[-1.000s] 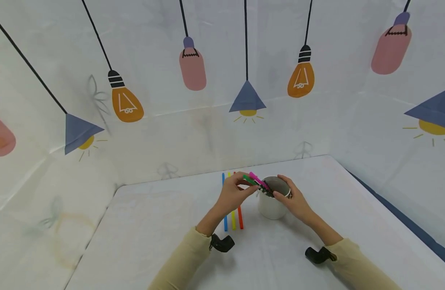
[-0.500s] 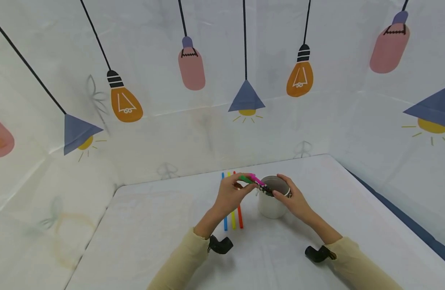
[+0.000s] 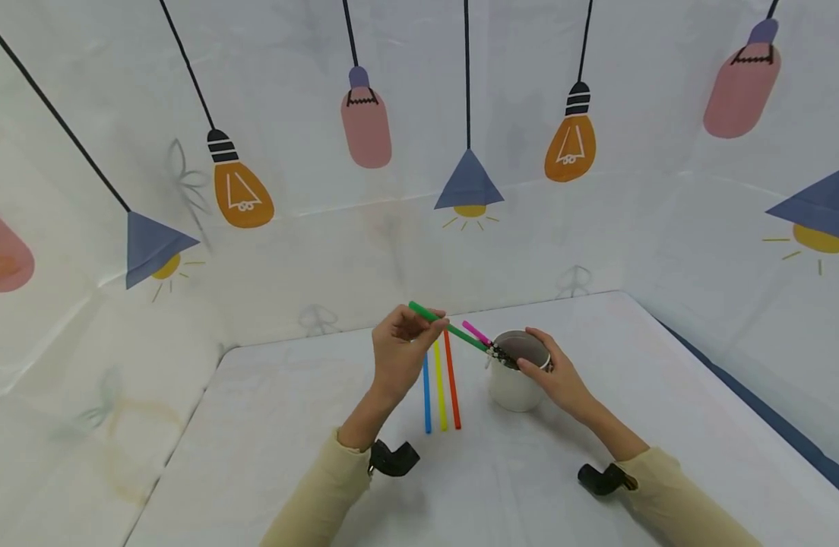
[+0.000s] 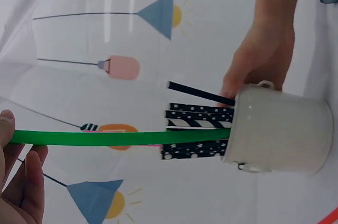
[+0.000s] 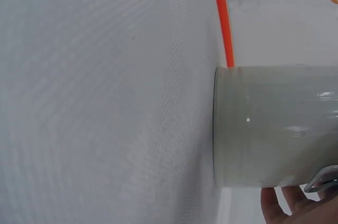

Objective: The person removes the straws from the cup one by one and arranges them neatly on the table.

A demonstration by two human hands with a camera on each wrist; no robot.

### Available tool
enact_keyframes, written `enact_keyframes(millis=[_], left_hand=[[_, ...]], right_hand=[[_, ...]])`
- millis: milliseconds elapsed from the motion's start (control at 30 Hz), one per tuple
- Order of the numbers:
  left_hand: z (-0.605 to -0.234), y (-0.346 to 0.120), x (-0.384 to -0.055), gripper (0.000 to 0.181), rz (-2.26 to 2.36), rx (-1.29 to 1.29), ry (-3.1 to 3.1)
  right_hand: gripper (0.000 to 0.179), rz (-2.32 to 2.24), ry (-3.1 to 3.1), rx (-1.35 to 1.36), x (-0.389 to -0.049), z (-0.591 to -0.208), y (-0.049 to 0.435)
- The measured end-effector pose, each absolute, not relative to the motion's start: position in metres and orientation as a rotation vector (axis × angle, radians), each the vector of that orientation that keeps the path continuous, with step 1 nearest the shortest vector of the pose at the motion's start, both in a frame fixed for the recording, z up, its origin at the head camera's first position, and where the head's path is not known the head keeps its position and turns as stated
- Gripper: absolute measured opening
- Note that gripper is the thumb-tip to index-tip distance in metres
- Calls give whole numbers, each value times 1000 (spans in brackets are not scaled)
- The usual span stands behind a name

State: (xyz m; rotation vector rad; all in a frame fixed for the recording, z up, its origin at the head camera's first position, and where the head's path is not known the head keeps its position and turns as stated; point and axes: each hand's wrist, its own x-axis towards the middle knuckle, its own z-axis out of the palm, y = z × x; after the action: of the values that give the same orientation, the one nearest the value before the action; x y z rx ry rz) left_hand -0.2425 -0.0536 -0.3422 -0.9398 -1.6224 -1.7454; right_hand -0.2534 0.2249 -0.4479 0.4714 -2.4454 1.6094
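Note:
My left hand (image 3: 397, 355) pinches a long green straw (image 3: 469, 338) near its upper end. The straw slants down to the right, its lower end inside the mouth of a white metal bucket (image 3: 515, 392). Several black-and-white patterned straws (image 4: 198, 114) lean out of the bucket in the left wrist view. A pink straw (image 3: 476, 331) also sticks out there, mostly hidden behind the green one in that view. With thumb and fingers around the bucket's right side and rim, my right hand (image 3: 563, 385) holds it upright on the table.
On the white table (image 3: 276, 441), left of the bucket, lie a blue straw (image 3: 427, 396), a yellow straw (image 3: 441, 391) and a red-orange straw (image 3: 454, 384), roughly side by side. Behind the table hangs a white sheet (image 3: 392, 251) printed with lamps.
My left hand has moved left and slightly up, drawing more of the green straw out of the bucket. The pink straw stays in the bucket; the right hand keeps its hold.

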Motion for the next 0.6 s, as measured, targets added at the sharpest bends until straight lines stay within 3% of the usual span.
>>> enact_keyframes(millis=[167, 367, 600], left_hand=[[-324, -68, -238, 14, -1751, -984, -1476], [-301, -85, -232, 15, -1733, -997, -1443], [-297, -106, -243, 9, -1681, -958, -1595]], right_hand=[[64, 1641, -2458, 468, -247, -435, 221], [65, 1632, -2452, 461, -254, -448, 225], [65, 1626, -2440, 469, -254, -448, 225]])
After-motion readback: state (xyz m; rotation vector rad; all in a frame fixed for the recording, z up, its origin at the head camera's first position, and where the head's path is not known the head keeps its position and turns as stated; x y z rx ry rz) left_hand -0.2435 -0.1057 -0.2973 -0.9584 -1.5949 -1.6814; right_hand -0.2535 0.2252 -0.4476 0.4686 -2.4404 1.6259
